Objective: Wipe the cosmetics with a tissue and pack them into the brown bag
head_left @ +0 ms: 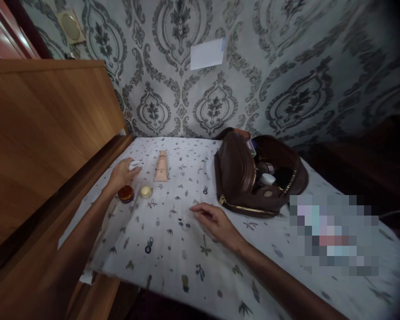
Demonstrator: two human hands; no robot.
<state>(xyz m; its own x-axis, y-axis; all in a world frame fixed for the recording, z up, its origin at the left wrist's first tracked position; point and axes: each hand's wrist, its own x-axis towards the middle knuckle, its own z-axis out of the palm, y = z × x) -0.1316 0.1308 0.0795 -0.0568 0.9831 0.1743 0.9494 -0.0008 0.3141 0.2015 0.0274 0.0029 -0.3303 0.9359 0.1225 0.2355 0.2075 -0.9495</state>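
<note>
My left hand (pixel 122 172) reaches over the far left of the cloth, its fingers closed around a small white object (pixel 134 165) whose kind I cannot make out. Just below that hand sit an amber jar with a dark base (pixel 126 194) and a small pale-yellow round container (pixel 146 192). A peach squeeze tube (pixel 162 166) lies to the right of them. Over the middle of the cloth hovers my right hand (pixel 218 223), fingers loosely extended and holding nothing visible. Beyond it, an unzipped brown toiletry bag (pixel 236 166) shows a white-lidded jar (pixel 267 179) among several items.
A white patterned cloth (pixel 173 242) covers the surface. Along the left rises a wooden panel (pixel 53 120); a patterned wall (pixel 213 102) closes off the back. Something pixelated (pixel 333 235) lies at right. The cloth's near edge hangs over a dark gap.
</note>
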